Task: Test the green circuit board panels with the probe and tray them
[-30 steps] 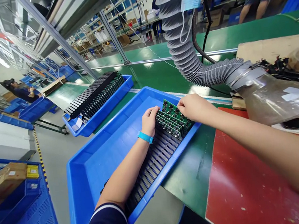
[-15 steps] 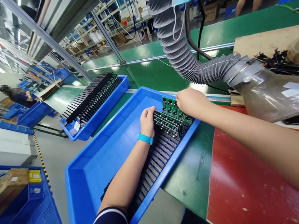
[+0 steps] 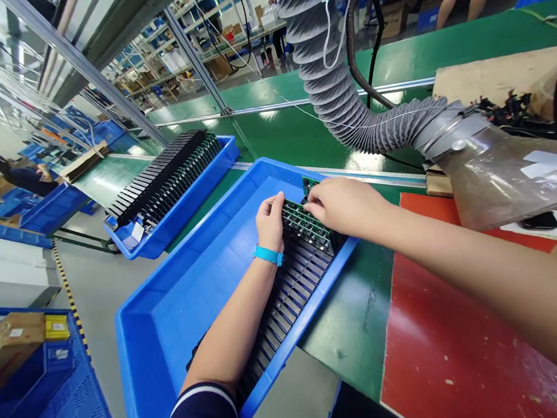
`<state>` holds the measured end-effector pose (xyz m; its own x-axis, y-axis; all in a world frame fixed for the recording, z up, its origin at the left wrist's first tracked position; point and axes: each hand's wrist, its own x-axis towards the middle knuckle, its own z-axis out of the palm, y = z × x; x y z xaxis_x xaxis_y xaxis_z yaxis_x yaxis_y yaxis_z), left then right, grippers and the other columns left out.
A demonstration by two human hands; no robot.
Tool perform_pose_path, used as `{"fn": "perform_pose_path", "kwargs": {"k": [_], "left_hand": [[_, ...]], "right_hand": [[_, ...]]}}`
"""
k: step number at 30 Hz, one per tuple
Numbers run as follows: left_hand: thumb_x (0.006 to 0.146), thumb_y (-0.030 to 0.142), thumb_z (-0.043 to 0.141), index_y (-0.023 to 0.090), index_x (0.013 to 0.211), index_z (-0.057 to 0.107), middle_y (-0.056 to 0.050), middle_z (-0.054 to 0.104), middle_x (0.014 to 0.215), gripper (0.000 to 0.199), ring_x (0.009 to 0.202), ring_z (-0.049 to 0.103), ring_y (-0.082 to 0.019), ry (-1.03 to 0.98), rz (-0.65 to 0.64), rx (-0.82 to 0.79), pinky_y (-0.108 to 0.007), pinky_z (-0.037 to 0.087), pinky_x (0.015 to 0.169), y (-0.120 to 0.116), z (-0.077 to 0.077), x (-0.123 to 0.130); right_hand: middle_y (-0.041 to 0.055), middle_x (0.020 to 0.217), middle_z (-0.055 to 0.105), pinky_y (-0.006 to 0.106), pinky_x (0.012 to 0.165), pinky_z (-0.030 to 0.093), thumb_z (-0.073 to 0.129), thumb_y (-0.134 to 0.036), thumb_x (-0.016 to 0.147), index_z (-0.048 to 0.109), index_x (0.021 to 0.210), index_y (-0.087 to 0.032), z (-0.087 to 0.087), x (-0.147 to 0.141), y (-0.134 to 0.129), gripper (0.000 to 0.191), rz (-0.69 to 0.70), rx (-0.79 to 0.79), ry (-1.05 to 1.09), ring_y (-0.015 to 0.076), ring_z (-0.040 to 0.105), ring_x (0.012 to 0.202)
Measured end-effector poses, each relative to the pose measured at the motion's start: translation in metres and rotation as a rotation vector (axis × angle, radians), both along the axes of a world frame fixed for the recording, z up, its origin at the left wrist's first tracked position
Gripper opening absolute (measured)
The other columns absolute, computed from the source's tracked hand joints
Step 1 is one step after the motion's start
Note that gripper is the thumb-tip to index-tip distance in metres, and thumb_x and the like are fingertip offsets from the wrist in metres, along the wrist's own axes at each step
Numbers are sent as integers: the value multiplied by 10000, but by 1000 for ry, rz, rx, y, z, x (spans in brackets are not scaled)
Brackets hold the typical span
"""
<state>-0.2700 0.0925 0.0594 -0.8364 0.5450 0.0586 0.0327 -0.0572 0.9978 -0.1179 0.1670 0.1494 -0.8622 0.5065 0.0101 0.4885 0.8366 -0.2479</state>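
Observation:
Several green circuit boards (image 3: 306, 224) stand upright, side by side, in a black slotted rack (image 3: 295, 294) inside a long blue bin (image 3: 143, 318). My left hand (image 3: 270, 222), with a blue band at the wrist, is closed at the left ends of the boards, thumb and fingers pinching an edge. My right hand (image 3: 341, 203) reaches over from the right with its fingers closed at the boards' upper edge. It covers most of the rearmost board, and its fingertips are partly hidden.
A second blue bin (image 3: 190, 185) behind holds a black rack full of boards. A grey ribbed duct (image 3: 325, 89) with a clear hood (image 3: 519, 161) hangs at the right. A red mat (image 3: 447, 324) covers the bench below my right arm. One person sits far left.
My right hand has moved left and down from the rearmost board's upper right edge toward the boards beside my left hand. My left hand keeps its place at their ends.

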Motion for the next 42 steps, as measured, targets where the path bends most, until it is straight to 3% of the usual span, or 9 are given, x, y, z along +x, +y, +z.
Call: {"fn": "perform_pose_path", "kwargs": {"k": [4,11,15,20,28,32,34,37,42], "left_hand": [[777,363,655,178,764,678,-4,669,807,187,848,607,-152,29,25,-9,-268,461,819,0,-1,0],[744,238,639,188,710,653,11,650,774,62,827,588,-153,96,93,-75,-272,441,818,-1,6,-3],[735,230,644,191,650,631,24,610,698,95,758,556,-146,117,101,-116,-265,427,756,-3,9,-4],[744,248,640,192,683,639,16,637,751,83,785,568,-145,127,92,-108,-259,432,765,-3,9,-3],[737,281,672,192,709,631,19,617,732,102,743,551,-136,115,93,-79,-257,424,735,-3,8,-5],[744,275,652,190,715,620,20,598,721,95,720,541,-131,110,80,-62,-261,425,740,-3,7,-5],[744,281,649,193,728,613,20,591,722,97,709,542,-131,107,70,-56,-263,429,739,-2,7,-5],[748,293,652,199,771,608,20,589,734,106,699,551,-134,108,63,-55,-275,438,745,-1,7,-4],[782,306,650,202,743,594,17,589,768,125,763,555,-143,140,78,-92,-279,428,793,-2,10,-4]], "right_hand": [[117,863,742,271,606,427,449,-374,959,747,920,-144,-4,-3,4,378,-3,-105,-99,212,680,770],[181,1013,722,316,731,451,347,-316,1005,719,1009,-108,13,5,10,426,-52,56,2,285,675,949],[190,934,730,313,702,467,374,-318,1001,734,953,-100,5,9,7,423,-24,126,-81,286,692,908],[217,933,725,335,674,479,360,-295,998,745,940,-96,-9,10,3,437,-35,147,-93,296,701,860],[196,935,724,308,684,473,452,-305,981,755,926,-112,-3,8,3,364,-20,166,-148,274,696,873],[209,1053,689,333,764,471,459,-383,982,718,1054,-101,4,11,-5,390,-33,237,0,307,645,1022],[187,1041,696,332,746,473,436,-419,984,711,1075,-120,7,10,-10,417,-33,158,43,300,653,999],[149,930,726,310,664,471,493,-359,952,740,1004,-146,6,6,-14,330,-24,-44,-68,275,689,871],[157,933,734,291,674,463,497,-287,953,741,994,-129,11,5,-9,294,-40,-41,-61,267,686,909]]}}
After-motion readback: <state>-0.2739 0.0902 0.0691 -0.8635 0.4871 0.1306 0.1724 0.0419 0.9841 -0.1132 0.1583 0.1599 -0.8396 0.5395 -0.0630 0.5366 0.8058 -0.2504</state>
